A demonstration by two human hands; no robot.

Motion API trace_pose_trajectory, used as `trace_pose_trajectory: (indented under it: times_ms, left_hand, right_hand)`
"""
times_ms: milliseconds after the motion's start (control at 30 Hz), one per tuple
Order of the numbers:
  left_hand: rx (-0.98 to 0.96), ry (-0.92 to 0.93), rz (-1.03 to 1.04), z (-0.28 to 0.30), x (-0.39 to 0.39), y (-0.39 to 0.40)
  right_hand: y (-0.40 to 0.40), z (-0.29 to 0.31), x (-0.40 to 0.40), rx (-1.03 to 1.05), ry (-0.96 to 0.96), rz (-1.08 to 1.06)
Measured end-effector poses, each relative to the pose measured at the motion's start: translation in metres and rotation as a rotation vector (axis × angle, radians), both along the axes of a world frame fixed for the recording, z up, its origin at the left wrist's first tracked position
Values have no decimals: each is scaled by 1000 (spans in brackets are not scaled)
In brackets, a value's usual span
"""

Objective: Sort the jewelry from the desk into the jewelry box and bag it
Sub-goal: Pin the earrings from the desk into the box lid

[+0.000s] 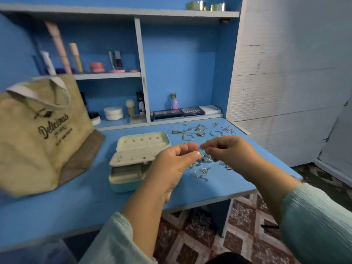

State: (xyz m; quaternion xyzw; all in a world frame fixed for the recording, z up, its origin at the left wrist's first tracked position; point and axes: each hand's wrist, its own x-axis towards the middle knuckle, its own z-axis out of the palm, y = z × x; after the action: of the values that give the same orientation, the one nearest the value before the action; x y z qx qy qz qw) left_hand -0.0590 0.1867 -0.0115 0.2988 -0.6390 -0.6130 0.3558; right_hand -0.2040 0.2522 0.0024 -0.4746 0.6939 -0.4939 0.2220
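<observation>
Both hands are up over the blue surface, meeting in the middle. The left hand has its fingers curled, thumb tip pressed toward the forefinger, and the right hand mirrors it, its grip pinched at the fingertips. Between them there seems to be a thin piece of jewelry, perhaps a fine chain, though motion blur makes it hard to say which fingers actually hold it.

Just left of the hands sits the jewelry box, pale and open, lid tipped back, its upper tray with small hooks showing and a layer below it. Further left stands the tan bag, printed "Delicious", its handles up, resting on the same surface.

Behind the hands, toward the back right corner, lie gold pieces and silver hoops and chains, spread loosely. Under and just beyond the fingertips is a scatter of small silver and pale-blue pieces, well apart from the box's trays.

On the shelves at the back stand cosmetics, with a dark palette marked "MATTE".
</observation>
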Motion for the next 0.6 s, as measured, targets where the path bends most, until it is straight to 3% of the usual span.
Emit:
trace_pose_trajectory:
  times_ms: [233,600]
  left_hand:
    - [-87,-1,157,-14,52,-6]
    - [-351,-279,361,-24,94,-26]
  right_hand:
    - [-22,5,49,32,58,121]
    - [-44,-4,86,39,82,103]
